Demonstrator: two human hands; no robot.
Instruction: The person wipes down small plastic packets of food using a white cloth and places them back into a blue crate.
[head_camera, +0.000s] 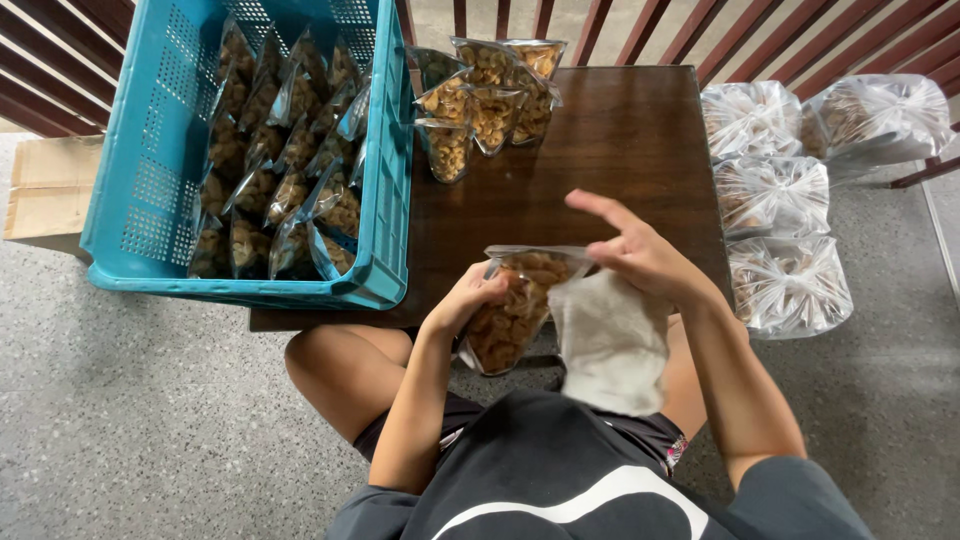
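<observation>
Right now the left hand (468, 298) pinches the left edge of a clear plastic stand-up pouch filled with golden-brown fried snack pieces (512, 305), fingers curled round its side just below the top seam. The right hand (640, 255) grips the pouch's upper right corner together with a folded off-white cloth (610, 340), thumb and lower fingers closed on them while the forefinger sticks out straight toward the upper left. Pouch and cloth sit at lower centre of the frame, over the near edge of the dark brown wooden table (620, 150) and above the person's lap.

To wipe well, I judge the left hand should keep the pouch taut and upright so the contents stay away from the seam, while the cloth passes flat along the top strip in one even stroke, without crushing the brittle pieces.

Further out, a cluster of filled clear pouches (485, 95) stands at the table's far edge, upper centre. A turquoise perforated plastic crate (160, 160) packed with similar pouches fills the upper left. Knotted clear plastic bags of snacks (780, 200) lie on the speckled grey floor (150, 400) at right.
</observation>
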